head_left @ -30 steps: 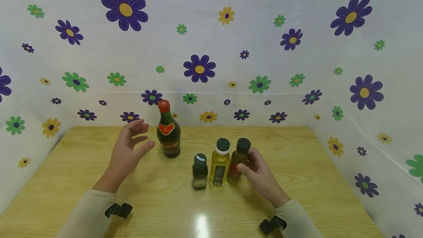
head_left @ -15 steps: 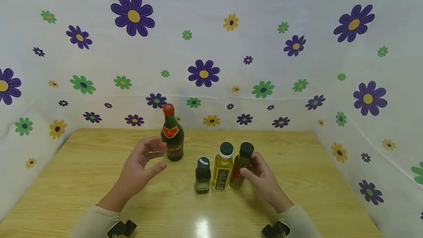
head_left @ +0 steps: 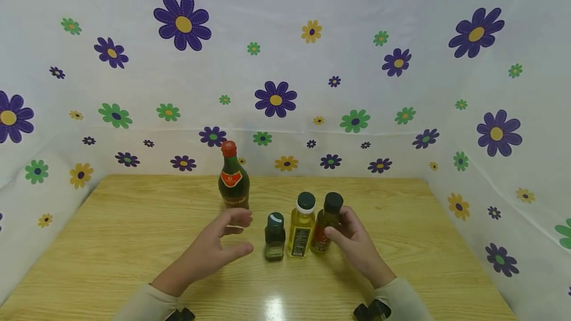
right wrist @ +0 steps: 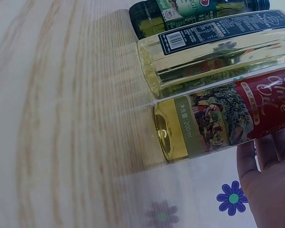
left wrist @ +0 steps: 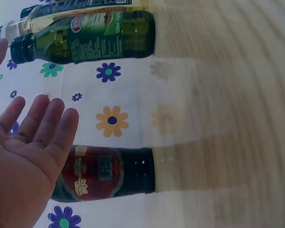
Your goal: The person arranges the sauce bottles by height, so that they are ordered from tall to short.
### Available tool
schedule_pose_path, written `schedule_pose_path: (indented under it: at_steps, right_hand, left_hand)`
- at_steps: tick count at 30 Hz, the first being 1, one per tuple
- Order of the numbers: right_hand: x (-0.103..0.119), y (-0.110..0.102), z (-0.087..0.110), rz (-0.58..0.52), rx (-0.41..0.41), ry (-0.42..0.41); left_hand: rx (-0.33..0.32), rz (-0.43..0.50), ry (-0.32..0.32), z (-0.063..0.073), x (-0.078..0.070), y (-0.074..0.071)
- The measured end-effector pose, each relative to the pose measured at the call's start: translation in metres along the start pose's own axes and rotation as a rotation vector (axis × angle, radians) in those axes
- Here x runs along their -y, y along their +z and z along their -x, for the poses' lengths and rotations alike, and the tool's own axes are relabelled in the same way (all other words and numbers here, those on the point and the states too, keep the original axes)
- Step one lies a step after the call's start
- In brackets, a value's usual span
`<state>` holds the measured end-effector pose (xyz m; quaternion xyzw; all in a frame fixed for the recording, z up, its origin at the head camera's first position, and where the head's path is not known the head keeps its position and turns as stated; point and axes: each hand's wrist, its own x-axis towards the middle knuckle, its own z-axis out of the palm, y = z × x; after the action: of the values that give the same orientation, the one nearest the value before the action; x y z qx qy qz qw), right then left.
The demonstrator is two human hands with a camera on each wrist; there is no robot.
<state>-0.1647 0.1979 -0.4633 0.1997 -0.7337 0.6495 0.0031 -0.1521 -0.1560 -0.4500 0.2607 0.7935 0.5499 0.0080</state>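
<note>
Right hand [head_left: 357,246] clamped on red-labelled bottle [head_left: 319,239]: thumb in front, fingers curled behind. That bottle upright, base on table [head_left: 134,241], immediately right of yellow-oil bottle [head_left: 300,241]; right wrist view has the two edge to edge, can't tell if they touch. "Olive Oil" and "200ml" readable on its label, black cap on top.

Left hand [head_left: 217,249] left of yellow-oil bottle, beyond small green bottle [head_left: 274,246]. Thumb and fingers apart, palm toward green bottle, nothing gripped; visible gap to that bottle.

Small green bottle upright, just left of yellow-oil bottle, slim gap between in head view. Dark cap with a pale mark, green label seen from left wrist.

Yellow-oil bottle itself upright: dark green cap, white collar, dark printed label with barcode.

Farther out, tall dark bottle [head_left: 233,182] with red cap [head_left: 229,148] upright, behind and well left of yellow-oil bottle; left hand partly covers its base in head view. Light sleeves [head_left: 403,298] in front of yellow-oil bottle, one each side. Flowered cloth [head_left: 232,73] hangs behind it and to both sides.
</note>
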Motion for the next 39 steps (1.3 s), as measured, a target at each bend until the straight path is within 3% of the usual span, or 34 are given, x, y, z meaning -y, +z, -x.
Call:
schedule_pose_path:
  at_steps: [5, 10, 20, 39]
  right_hand:
    - [-0.002, 0.0, 0.0, 0.002, -0.001, 0.002]
    - [-0.002, 0.001, -0.001, 0.0, -0.005, -0.012]
    - [-0.002, 0.0, -0.003, 0.004, -0.002, -0.018]
    - [-0.002, 0.002, -0.003, 0.004, 0.001, -0.017]
  left_hand:
    - [0.028, 0.077, -0.103, -0.002, 0.001, 0.015]
    - [0.037, 0.117, -0.158, -0.007, -0.001, 0.027]
    - [0.018, 0.146, -0.191, -0.017, 0.002, 0.038]
    - [0.006, 0.144, -0.243, -0.021, 0.001, 0.036]
